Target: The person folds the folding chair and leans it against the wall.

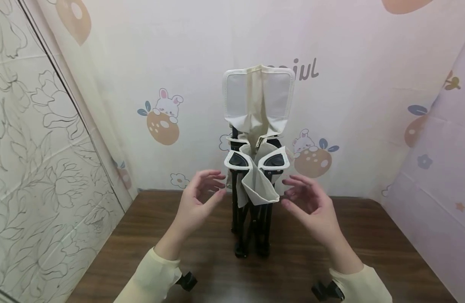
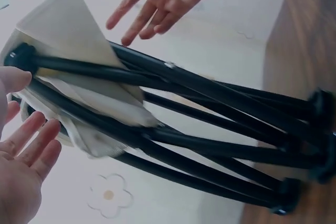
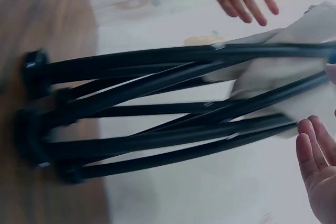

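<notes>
A folded camp chair (image 1: 260,185) stands upright on the table, its cream fabric gathered between black legs (image 2: 210,145). Its fabric backrest (image 1: 276,94) rises at the top, and black corner caps show at the seat's front corners. To the left of the seat is my left hand (image 1: 202,195), fingers loosely bent, apart from the chair in the head view. On the other side my right hand (image 1: 310,206) is held in a similar way, its fingertips close to the fabric. Neither hand has anything in its grasp. The wrist views show the legs' black feet (image 3: 34,135) on the wood.
The dark wooden table (image 1: 141,235) reaches back to a wall sheet (image 1: 202,54) printed with rabbits and fruit. A flower-line sheet (image 1: 39,147) hangs at the left, a pale sheet (image 1: 437,168) at the right. Black wrist mounts (image 1: 187,281) sit by both cuffs.
</notes>
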Action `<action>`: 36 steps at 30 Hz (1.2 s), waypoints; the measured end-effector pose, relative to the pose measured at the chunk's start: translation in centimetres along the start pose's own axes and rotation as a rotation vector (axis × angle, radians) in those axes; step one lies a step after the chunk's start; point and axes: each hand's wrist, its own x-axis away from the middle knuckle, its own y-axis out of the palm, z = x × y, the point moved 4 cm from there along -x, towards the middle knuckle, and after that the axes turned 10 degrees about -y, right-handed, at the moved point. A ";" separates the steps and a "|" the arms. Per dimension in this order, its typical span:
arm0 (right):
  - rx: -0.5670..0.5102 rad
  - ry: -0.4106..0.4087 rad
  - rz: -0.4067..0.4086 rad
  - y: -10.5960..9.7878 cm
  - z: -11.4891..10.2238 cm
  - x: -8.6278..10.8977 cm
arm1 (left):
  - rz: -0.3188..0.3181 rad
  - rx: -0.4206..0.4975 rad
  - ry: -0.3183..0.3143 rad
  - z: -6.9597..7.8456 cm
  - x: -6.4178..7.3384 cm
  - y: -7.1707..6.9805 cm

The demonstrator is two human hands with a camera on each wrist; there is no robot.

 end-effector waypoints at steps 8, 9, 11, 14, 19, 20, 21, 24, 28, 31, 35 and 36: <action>0.107 0.115 -0.047 0.6 3.8 4.6 | 0.005 -0.052 -0.110 -4.3 3.2 0.0; 0.125 0.125 -0.052 0.6 4.2 5.0 | 0.005 -0.063 -0.117 -4.7 3.5 0.1; 0.150 0.136 -0.057 0.7 4.9 5.9 | -0.002 -0.067 -0.125 -5.7 4.0 0.3; 0.183 0.128 -0.072 0.9 5.6 6.9 | -0.014 -0.085 -0.133 -7.1 4.7 0.7; 0.250 0.093 -0.129 1.2 6.4 8.2 | -0.037 -0.156 -0.175 -9.0 5.5 1.3; 0.255 0.091 -0.140 1.4 6.5 8.4 | -0.042 -0.167 -0.186 -9.3 5.6 1.4; 0.265 0.089 -0.152 1.5 6.6 8.6 | -0.046 -0.177 -0.191 -9.5 5.7 1.5; 0.279 0.076 -0.197 1.9 7.0 8.9 | -0.056 -0.190 -0.211 -10.0 6.1 1.7; 0.318 0.085 -0.264 2.2 7.4 9.6 | -0.073 -0.205 -0.238 -10.7 6.8 2.2; 0.338 0.126 -0.299 2.3 7.8 10.0 | -0.098 -0.219 -0.242 -11.2 7.3 2.7; 0.338 0.166 -0.326 2.3 8.3 10.3 | -0.135 -0.228 -0.234 -11.9 7.7 3.1; 0.337 0.171 -0.328 2.3 8.5 10.4 | -0.145 -0.224 -0.236 -12.1 7.8 3.2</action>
